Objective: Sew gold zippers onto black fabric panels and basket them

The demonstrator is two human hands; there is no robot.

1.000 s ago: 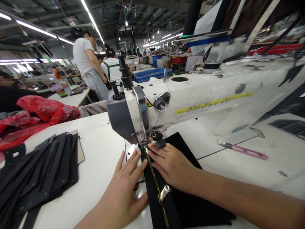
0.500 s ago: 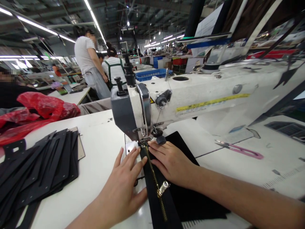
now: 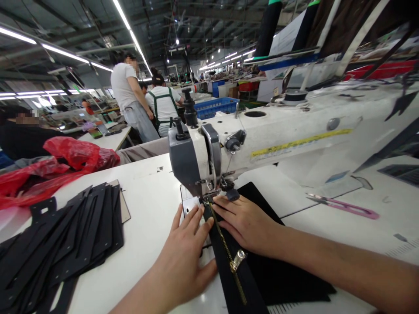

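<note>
A white sewing machine (image 3: pixel 294 128) stands over the middle of the table. A black zipper (image 3: pixel 224 243) with gold teeth runs from under its presser foot (image 3: pixel 208 196) towards me. The gold slider and pull (image 3: pixel 238 261) lie partway along the teeth. On the left, my left hand (image 3: pixel 183 253) rests with fingers spread, fingertips on the zipper's left edge. My right hand (image 3: pixel 246 221) lies flat on the other side, fingers stretched close to the presser foot. Beneath that hand is a black fabric piece (image 3: pixel 278 279). The needle tip is too small to make out.
Black perforated strips (image 3: pixel 75 237) are piled on the left of the table, beside a crumpled red plastic bag (image 3: pixel 78 155). Pink-handled thread snips (image 3: pixel 347 206) lie to the right. Behind the machine are a blue basket (image 3: pixel 218 107) and several people, one standing (image 3: pixel 127 91).
The whole view has shifted, so everything sits farther right and a little lower in the picture. Both hands keep the same place on the zipper and fabric.
</note>
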